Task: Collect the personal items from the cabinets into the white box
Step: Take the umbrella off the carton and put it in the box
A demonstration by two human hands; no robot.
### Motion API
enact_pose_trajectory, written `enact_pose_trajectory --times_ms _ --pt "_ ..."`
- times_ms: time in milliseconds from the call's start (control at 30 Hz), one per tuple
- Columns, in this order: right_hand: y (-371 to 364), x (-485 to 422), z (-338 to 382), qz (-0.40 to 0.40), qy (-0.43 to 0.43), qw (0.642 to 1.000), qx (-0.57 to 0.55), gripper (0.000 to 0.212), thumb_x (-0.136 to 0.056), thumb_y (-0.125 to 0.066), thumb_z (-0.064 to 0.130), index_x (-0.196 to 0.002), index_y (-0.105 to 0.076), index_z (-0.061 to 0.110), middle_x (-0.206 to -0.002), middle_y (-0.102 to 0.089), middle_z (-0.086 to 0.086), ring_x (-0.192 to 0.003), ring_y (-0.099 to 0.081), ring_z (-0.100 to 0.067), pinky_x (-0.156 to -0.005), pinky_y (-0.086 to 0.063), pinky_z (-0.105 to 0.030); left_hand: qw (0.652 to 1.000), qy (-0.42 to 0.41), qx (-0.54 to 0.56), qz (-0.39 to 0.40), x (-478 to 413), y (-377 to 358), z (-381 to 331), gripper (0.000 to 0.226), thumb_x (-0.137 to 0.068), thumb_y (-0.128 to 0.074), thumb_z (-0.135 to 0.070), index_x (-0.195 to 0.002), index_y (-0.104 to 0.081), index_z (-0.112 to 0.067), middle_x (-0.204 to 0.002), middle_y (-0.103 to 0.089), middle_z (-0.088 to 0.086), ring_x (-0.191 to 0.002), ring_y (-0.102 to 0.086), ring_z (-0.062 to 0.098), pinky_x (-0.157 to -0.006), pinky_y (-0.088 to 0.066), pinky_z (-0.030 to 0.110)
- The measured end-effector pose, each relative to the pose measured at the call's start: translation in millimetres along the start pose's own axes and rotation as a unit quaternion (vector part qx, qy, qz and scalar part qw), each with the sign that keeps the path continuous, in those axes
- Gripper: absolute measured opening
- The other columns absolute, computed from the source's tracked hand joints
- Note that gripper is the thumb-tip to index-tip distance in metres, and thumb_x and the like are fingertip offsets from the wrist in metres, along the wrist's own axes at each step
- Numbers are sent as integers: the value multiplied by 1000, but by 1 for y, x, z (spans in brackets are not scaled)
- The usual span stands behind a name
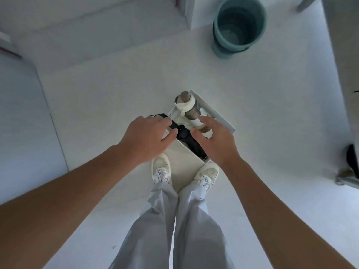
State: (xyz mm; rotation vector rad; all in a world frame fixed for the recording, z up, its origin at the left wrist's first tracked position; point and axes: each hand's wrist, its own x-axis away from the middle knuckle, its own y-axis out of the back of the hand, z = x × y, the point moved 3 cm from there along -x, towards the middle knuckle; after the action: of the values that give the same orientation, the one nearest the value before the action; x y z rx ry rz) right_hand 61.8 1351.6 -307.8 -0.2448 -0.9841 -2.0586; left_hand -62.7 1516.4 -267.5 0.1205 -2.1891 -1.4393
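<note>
Two hands are being shown above one white box point(219, 115), which is standing on the pale floor point(101, 98) at the centre of the frame, just above two cream shoes point(161, 167) and the grey trousers point(194, 220). Two items are being counted inside the box. One black object point(192, 146) is lying along the lower-left wall, its upper end projecting past the rim. One brownish bottle point(191, 111), wrapped with a white band, is leaning toward the upper corner, its cap reaching beyond the rim. The upper end of the black object is being gripped by the left hand point(147, 138), the fingers being curled over it and the thumb being pressed against its side. The right hand point(213, 140) is being held over the right half of the box, its fingers being spread wide and slightly bent, with nothing being held; whether the fingertips are touching the bottle cannot be told. One teal bucket point(239, 26) is standing well apart at the upper right of the frame.
</note>
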Motion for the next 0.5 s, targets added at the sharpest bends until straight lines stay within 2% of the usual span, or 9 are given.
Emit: enact_pose_trajectory --times_ms 33,100,200,300,500 --pt "18 7 22 -18 19 1000 1 40 -88 -61 53 -126 -59 41 -107 -62 27 -100 -57 1 -80 -40 -14 1000 -10 -9 -9 4 25 -9 52 -95 -27 -52 -111 -64 -20 -95 -70 0 -78 -63 26 -72 -48 38" --pt "56 22 64 -42 38 998 8 37 -89 -60 54 -125 -57 43 -107 -59 28 -104 -55 -1 -80 -36 -14 999 -29 -30 -21 12 77 -26 56 -94 -21 -54 -107 -65 -21 -93 -68 -2 -76 -62 24 -73 -48 39" --pt "118 43 125 -73 55 996 15 42 -93 -60 55 -131 -62 36 -123 -63 22 -117 -53 -3 -87 -33 -11 996 -42 -40 -66 22 162 -50 53 -96 -24 -52 -106 -68 -22 -97 -69 -3 -81 -63 23 -77 -46 40" --pt "184 68 193 -120 78 990 4 49 -93 -61 55 -137 -59 34 -138 -61 15 -130 -50 -6 -100 -33 -20 990 -39 -55 -126 33 254 -74 55 -96 -25 -52 -109 -68 -20 -102 -70 -2 -88 -65 24 -81 -47 40" --pt "306 131 338 -191 148 970 -25 58 -92 -60 56 -145 -52 34 -145 -56 15 -134 -48 -5 -105 -36 -24 967 -34 -26 -250 69 438 -129 56 -95 -25 -57 -109 -64 -19 -101 -69 2 -94 -63 28 -82 -48 42"
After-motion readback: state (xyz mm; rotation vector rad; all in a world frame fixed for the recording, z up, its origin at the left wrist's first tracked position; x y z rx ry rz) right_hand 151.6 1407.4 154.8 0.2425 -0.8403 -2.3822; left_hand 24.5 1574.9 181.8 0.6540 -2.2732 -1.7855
